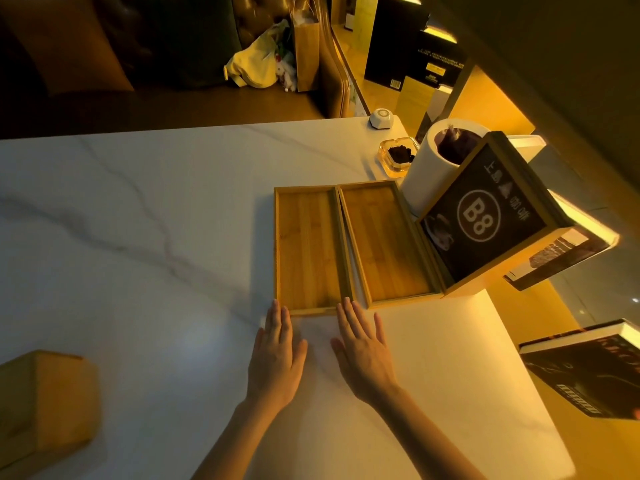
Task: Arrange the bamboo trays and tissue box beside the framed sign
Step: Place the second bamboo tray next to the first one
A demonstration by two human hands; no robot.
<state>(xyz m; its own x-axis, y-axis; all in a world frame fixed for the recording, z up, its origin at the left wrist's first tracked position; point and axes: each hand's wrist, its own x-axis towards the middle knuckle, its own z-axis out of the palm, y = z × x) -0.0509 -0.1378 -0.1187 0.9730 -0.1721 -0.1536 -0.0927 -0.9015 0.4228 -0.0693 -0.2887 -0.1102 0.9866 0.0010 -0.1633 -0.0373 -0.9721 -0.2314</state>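
Note:
Two shallow bamboo trays lie side by side on the white marble table (138, 237). The left tray (306, 251) and the right tray (384, 244) are both empty. The right tray touches the foot of the framed sign (485, 216), a dark board marked B8 in a wooden frame. A wooden tissue box (45, 403) stands far off at the table's front left. My left hand (277, 355) lies flat, fingertips at the left tray's near edge. My right hand (363, 348) is flat too, fingertips touching the near corner between the trays. Neither hand holds anything.
Behind the sign stand a white cylindrical bin (436, 161), a glass ashtray (398, 155) and a small white call button (381, 117). Books (588, 372) lie on lit shelves at the right. A sofa with bags (263, 60) sits beyond the table.

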